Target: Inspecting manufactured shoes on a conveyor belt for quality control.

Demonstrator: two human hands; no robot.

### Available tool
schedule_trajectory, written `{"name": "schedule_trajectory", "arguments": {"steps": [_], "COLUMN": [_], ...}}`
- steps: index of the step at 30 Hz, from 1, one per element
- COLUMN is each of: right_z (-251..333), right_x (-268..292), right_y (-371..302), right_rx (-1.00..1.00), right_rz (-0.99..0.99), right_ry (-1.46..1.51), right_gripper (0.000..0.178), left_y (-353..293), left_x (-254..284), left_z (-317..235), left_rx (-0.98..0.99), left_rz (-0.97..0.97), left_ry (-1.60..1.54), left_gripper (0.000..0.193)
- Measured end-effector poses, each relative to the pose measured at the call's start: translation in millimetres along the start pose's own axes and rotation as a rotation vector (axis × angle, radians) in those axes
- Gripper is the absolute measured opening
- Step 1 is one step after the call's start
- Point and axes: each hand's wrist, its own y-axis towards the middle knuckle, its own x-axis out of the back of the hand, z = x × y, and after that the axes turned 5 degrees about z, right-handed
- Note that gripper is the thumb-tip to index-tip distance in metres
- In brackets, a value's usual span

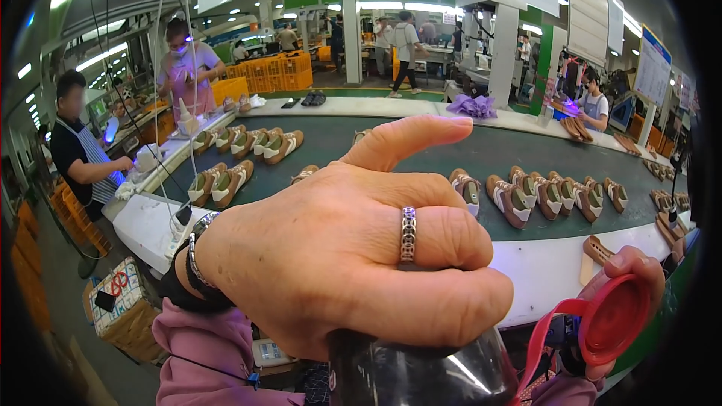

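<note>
My left hand, with a ring and bracelets, fills the middle of the view. Its fingers curl over the top of a dark, glossy bottle, and one finger points out to the right. At the lower right, my right hand has its fingers round the edge of a round red cap, whose inner side shows. A red strap runs from the cap down beside the bottle. The bottle's mouth is hidden under my left hand.
A dark green conveyor belt carries several brown and white shoes beyond my hands. A white ledge edges it. Tan straps lie near my right hand. Co-workers stand at left and far right; orange crates stand behind.
</note>
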Motion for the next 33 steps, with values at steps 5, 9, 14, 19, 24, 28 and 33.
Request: {"name": "schedule_trajectory", "arguments": {"steps": [5, 9, 14, 19, 24, 28, 33], "right_z": [7, 13, 3, 9, 7, 9, 12], "right_x": [4, 8, 0, -5, -3, -5, -10], "right_y": [-3, -4, -2, 0, 0, 1, 1], "right_rx": [-0.071, -0.066, -0.065, -0.089, -0.092, -0.111, -0.185], "right_rz": [-0.049, -0.059, -0.05, -0.079, -0.101, -0.104, -0.153], "right_ry": [-0.11, -0.137, -0.081, -0.101, -0.097, -0.085, -0.101], "right_gripper": [0.112, 0.112, 0.112, 0.112, 0.112, 0.111, 0.112], "left_y": [1, 4, -1, 0, 1, 3, 1], "left_x": [-3, -4, -2, -3, -1, 0, -2], "left_z": [3, 4, 2, 2, 2, 3, 2], "left_rx": [-0.03, -0.063, -0.011, -0.027, -0.029, -0.041, -0.029], "left_rz": [-0.021, -0.024, -0.026, -0.037, -0.006, 0.008, 0.007], "left_ry": [0.002, -0.002, 0.012, 0.003, -0.008, 0.001, 0.002], "left_gripper": [0.01, 0.01, 0.009, 0.009, 0.01, 0.01, 0.011]}}
